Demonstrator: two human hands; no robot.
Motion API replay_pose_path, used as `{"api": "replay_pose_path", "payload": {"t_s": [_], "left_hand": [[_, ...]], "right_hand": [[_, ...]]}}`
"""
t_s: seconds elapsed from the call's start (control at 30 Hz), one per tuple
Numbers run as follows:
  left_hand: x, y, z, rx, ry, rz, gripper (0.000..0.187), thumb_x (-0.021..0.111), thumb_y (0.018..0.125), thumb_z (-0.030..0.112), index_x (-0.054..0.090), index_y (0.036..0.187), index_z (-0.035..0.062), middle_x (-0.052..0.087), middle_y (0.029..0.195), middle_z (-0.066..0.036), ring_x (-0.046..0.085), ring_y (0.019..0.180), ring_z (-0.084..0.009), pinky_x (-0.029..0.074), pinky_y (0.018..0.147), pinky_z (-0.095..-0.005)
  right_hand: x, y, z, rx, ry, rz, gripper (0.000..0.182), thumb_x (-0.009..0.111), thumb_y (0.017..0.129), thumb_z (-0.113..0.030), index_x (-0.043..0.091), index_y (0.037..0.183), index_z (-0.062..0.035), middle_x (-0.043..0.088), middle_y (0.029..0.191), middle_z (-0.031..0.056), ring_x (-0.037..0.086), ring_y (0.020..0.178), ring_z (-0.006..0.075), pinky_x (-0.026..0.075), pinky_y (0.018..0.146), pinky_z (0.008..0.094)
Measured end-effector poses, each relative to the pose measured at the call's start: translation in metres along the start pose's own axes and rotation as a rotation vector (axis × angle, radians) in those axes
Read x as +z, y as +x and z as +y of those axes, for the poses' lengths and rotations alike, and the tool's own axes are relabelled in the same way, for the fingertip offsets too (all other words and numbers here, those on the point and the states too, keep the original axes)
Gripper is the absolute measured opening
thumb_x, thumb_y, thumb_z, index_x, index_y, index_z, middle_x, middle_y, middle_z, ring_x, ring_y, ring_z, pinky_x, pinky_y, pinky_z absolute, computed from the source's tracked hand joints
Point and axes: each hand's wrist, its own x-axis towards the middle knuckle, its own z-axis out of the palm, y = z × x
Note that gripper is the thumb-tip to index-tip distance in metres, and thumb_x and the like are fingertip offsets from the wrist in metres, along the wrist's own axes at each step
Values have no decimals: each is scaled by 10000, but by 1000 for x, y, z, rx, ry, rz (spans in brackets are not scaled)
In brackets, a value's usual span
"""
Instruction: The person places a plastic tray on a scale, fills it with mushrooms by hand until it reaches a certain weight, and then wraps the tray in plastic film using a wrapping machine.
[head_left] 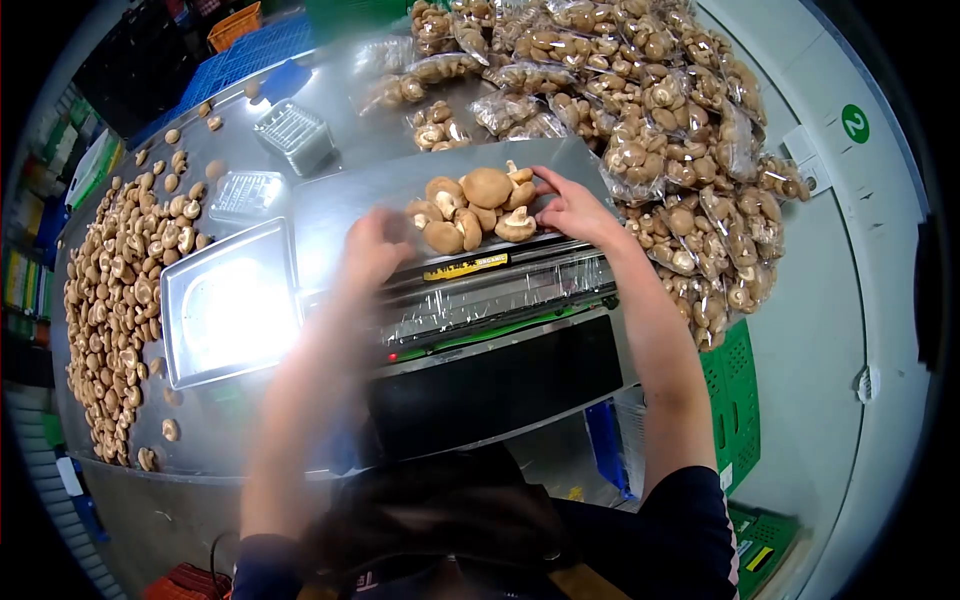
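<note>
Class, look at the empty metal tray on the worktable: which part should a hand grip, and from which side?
Probably the near rim of the metal tray, coming from the person's side. The tray lies flat with a raised edge to hook or pinch, while loose mushrooms crowd its left and the machine sits close on its right.

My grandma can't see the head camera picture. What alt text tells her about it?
A person's left hand and right hand flank brown mushrooms on a metal surface. Loose mushrooms are heaped at the left, and bagged mushrooms are piled at the upper right.
</note>
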Motion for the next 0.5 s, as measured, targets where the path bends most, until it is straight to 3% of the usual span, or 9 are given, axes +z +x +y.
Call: {"api": "replay_pose_path", "payload": {"t_s": [0.07, 0.1, 0.17, 0.2, 0.27, 0.33, 0.37, 0.47, 0.5], "left_hand": [[-19, -36, 24, 128, 201, 46, 511, 641, 707, -55, 532, 1206, -60, 630, 946, -98, 599, 757, -136, 500, 639, -257], [-33, -49, 20, 296, 310, 72, 532, 653, 699, -62, 545, 1216, -2, 614, 1017, -86, 593, 821, -140, 502, 656, -271], [-60, -80, 47, 457, 760, -48, 504, 663, 685, -72, 569, 1165, 51, 562, 1108, -111, 566, 945, -253, 502, 749, -328], [-67, -92, 56, 359, 949, -132, 544, 681, 660, -49, 567, 1177, 81, 546, 1159, -106, 531, 1027, -303, 488, 822, -378], [-77, -102, 49, 531, 1013, -245, 591, 714, 648, 7, 560, 1208, 117, 527, 1222, -96, 493, 1095, -314, 444, 910, -408], [-67, -99, 54, 476, 1116, -366, 584, 715, 674, 67, 553, 1230, 145, 502, 1277, -87, 469, 1129, -309, 393, 975, -426], [-56, -95, 62, 475, 1127, -402, 550, 696, 706, 98, 552, 1233, 160, 492, 1297, -79, 459, 1138, -304, 360, 1003, -435], [-41, -87, 36, 845, 962, -246, 328, 677, 705, 104, 666, 1033, 116, 555, 1247, -81, 501, 1072, -290, 383, 970, -437], [-41, -92, 36, 756, 916, -267, 252, 675, 694, 100, 685, 946, 96, 612, 1168, -77, 526, 1026, -280, 412, 916, -438]], "right_hand": [[-9, -15, 16, -75, -29, 69, 694, 631, 784, 13, 351, 1416, -52, 529, 1188, 118, 582, 787, 108, 486, 712, 244], [-19, -34, 9, -183, -219, 77, 661, 648, 790, -25, 385, 1395, -72, 524, 1220, 110, 598, 823, 131, 496, 730, 252], [-41, -71, 4, -348, -576, 54, 594, 655, 798, -66, 441, 1349, -128, 507, 1277, 79, 622, 879, 182, 512, 741, 287], [-50, -87, 9, -404, -741, 21, 563, 645, 800, -68, 463, 1323, -164, 495, 1302, 55, 630, 897, 210, 520, 734, 314], [-54, -92, 12, -437, -969, -77, 536, 631, 802, -68, 487, 1295, -221, 480, 1329, 24, 641, 902, 243, 529, 720, 347], [-53, -91, 14, -379, -1088, -208, 543, 623, 802, -63, 490, 1290, -261, 475, 1331, 8, 647, 874, 251, 533, 706, 358], [-46, -85, 8, -474, -1009, -180, 478, 619, 798, -45, 557, 1221, -258, 494, 1327, 2, 655, 823, 240, 537, 658, 340], [-27, -73, 29, -657, -701, -88, 343, 637, 792, -62, 644, 1102, -207, 541, 1293, -2, 650, 808, 237, 535, 609, 327], [-23, -76, 38, -664, -498, 17, 213, 651, 787, -73, 689, 988, -131, 630, 1172, 17, 658, 787, 187, 535, 590, 294]]}}
